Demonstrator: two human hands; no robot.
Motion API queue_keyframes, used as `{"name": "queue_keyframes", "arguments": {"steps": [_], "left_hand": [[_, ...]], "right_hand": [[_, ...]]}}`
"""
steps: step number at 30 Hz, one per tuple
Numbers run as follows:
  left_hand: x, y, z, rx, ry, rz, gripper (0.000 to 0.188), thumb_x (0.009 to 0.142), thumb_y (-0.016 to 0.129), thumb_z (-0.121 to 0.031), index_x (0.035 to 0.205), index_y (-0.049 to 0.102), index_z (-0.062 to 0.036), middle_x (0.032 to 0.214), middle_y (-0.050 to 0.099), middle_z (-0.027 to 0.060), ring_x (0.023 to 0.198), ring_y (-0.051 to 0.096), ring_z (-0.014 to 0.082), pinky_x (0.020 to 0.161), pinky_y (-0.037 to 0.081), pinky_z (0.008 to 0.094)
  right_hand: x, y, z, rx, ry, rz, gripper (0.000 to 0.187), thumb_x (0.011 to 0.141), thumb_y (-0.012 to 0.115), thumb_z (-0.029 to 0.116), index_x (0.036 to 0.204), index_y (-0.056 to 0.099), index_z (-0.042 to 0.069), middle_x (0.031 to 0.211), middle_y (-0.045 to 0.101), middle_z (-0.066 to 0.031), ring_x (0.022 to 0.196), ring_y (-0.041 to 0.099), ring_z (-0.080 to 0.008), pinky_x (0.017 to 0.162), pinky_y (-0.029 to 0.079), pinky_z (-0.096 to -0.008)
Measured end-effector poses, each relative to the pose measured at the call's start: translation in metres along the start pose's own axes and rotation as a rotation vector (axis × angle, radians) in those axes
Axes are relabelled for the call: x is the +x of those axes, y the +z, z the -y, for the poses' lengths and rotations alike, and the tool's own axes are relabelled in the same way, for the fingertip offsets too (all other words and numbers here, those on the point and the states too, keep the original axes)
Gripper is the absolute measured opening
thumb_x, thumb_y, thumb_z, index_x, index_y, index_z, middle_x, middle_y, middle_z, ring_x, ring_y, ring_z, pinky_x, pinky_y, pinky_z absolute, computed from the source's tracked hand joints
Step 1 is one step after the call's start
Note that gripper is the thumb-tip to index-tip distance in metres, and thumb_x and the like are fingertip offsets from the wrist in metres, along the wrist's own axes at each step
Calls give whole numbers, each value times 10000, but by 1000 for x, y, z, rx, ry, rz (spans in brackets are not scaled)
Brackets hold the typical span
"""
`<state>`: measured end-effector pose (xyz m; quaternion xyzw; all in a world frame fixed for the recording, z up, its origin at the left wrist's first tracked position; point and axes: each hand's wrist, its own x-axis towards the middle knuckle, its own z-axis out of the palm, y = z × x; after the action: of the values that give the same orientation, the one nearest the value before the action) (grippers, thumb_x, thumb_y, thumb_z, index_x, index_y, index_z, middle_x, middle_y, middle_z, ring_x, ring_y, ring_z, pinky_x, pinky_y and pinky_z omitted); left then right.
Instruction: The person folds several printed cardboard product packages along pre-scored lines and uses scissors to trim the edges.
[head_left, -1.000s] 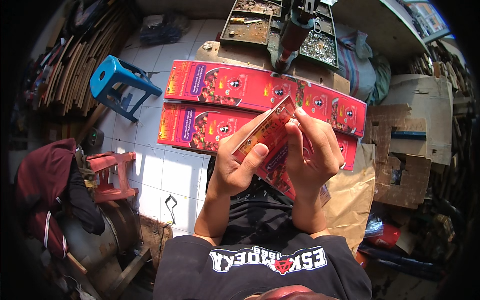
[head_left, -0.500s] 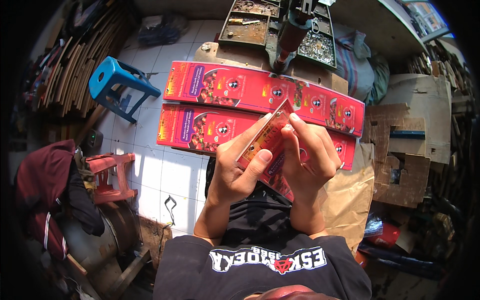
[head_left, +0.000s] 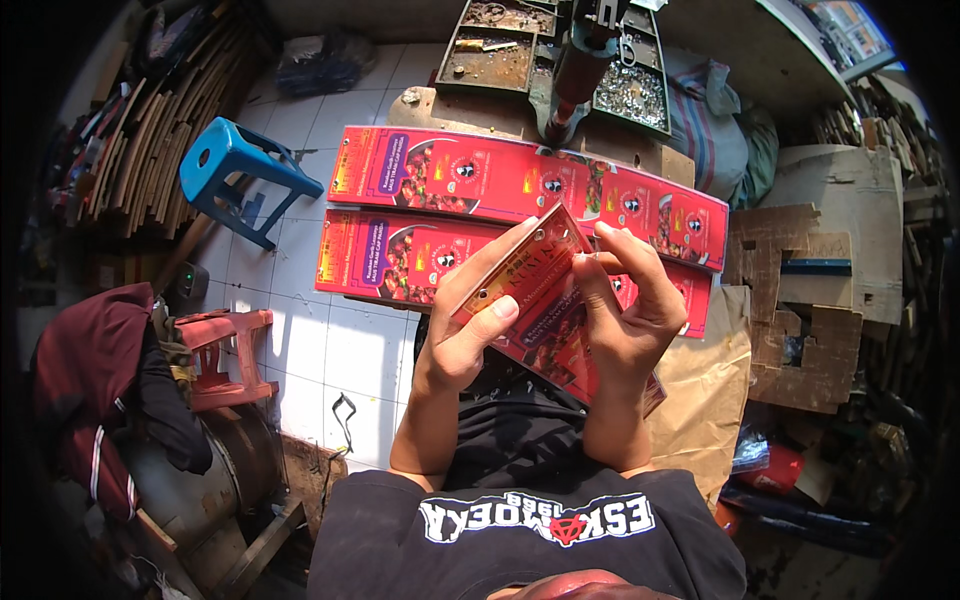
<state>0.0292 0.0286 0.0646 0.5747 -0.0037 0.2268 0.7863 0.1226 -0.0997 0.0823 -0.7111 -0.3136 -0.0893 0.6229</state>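
A red printed panel (head_left: 560, 318), glossy with a gold band and small holes near its top edge, is tilted in front of my torso. My left hand (head_left: 452, 340) is closed on its left side, with the thumb lying over the front. At the panel's upper right corner, my right hand (head_left: 640, 305) has thumb and index finger pinched together; something tiny and pale shows at the fingertips, too small to name. Beyond my hands lie two long rows of similar red panels, the far row (head_left: 500, 185) and the near row (head_left: 375, 255), partly covered by my hands.
A hand press (head_left: 578, 85) stands behind the rows, between a tray of small shiny metal pieces (head_left: 635, 100) and a tray of odds and ends (head_left: 490, 65). A blue stool (head_left: 225, 165) is at left. Brown paper (head_left: 700, 400) and cut cardboard (head_left: 795, 350) lie at right.
The held panel has tipped so that more of its printed front shows. My right hand has shifted slightly right, and its fingers have spread a little behind the pinch.
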Motion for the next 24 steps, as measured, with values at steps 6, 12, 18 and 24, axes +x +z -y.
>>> {"name": "queue_keyframes", "arguments": {"steps": [6, 12, 18, 24], "left_hand": [[0, -6, 2, -99, -23, -85, 647, 794, 497, -182, 1360, 366, 104, 1308, 498, 241, 1232, 492, 275, 1067, 320, 352], [-1, -12, 8, -14, 13, -214, 347, 849, 593, 31, 1185, 517, 68, 1122, 626, 163, 1026, 607, 175, 900, 476, 299], [-2, -23, 14, -74, -47, -271, 247, 866, 622, 4, 1096, 560, 69, 1005, 658, 162, 921, 644, 183, 815, 542, 303], [-1, -28, 10, -86, 5, -323, 141, 894, 611, -54, 985, 598, 53, 870, 678, 165, 768, 676, 189, 697, 579, 317]], "right_hand": [[2, -22, -16, 304, 237, 348, 355, 725, 700, -79, 1065, 674, 23, 906, 698, -81, 805, 661, -116, 906, 452, -315], [2, -25, -17, 427, 413, 299, 354, 772, 632, -136, 1102, 651, -11, 848, 674, -68, 768, 608, -65, 681, 471, -183], [2, -26, -18, 378, 424, 168, 353, 771, 640, -125, 1107, 648, -17, 847, 673, -70, 767, 607, -68, 693, 471, -184], [2, -31, -21, 343, 423, 114, 356, 768, 652, -123, 1109, 648, -19, 848, 672, -64, 767, 617, -80, 711, 484, -192]]}}
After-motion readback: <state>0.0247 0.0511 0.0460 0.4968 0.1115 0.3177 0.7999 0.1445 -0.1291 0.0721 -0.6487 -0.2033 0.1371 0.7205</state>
